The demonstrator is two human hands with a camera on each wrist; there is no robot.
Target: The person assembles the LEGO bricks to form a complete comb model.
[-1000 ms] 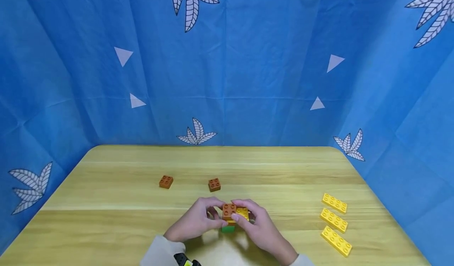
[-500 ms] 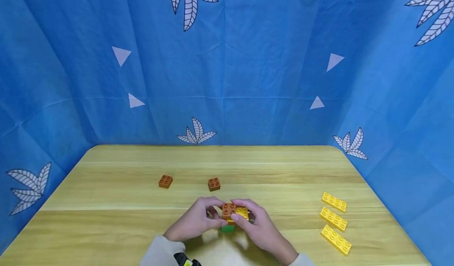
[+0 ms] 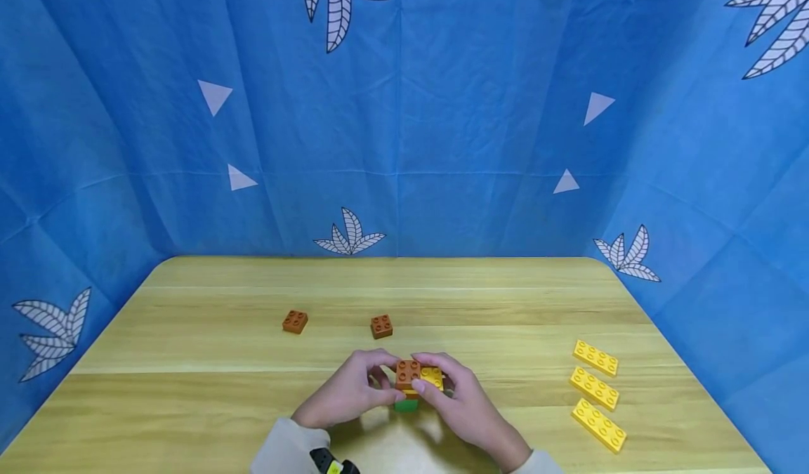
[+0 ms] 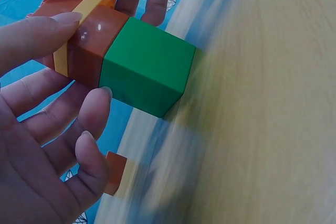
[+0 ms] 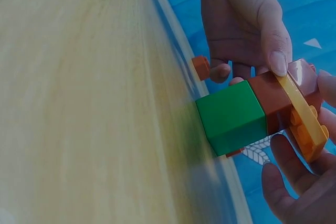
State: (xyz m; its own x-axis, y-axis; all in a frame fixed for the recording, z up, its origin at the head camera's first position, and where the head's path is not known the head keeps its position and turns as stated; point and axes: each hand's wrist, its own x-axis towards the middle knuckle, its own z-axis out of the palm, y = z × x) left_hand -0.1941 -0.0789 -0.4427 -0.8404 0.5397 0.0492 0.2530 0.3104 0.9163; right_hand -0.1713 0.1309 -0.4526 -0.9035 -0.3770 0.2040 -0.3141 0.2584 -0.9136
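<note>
A small stack stands on the table between both hands. A green block [image 4: 149,66] forms its base and carries a brown brick [image 4: 100,40]. On that lies a yellow plate [image 5: 310,129] with studs, jutting out toward the right hand. Another brown brick [image 3: 408,372] tops the plate's left end. My left hand [image 3: 354,390] pinches the stack from the left, its thumb at the yellow plate's edge. From the right, my right hand [image 3: 464,407] grips the upper part, thumb against the near side of the top brick. Its fingertips at the far side are partly hidden.
Two loose brown bricks, a left one [image 3: 295,321] and a middle one [image 3: 382,326], lie behind the hands. At the right, three yellow plates [image 3: 595,388] lie in a row on the wooden table [image 3: 189,347]. A blue patterned cloth [image 3: 398,123] encloses the back and sides.
Both hands keep their hold on the stack with no visible movement. Only the head view has shifted very slightly.
</note>
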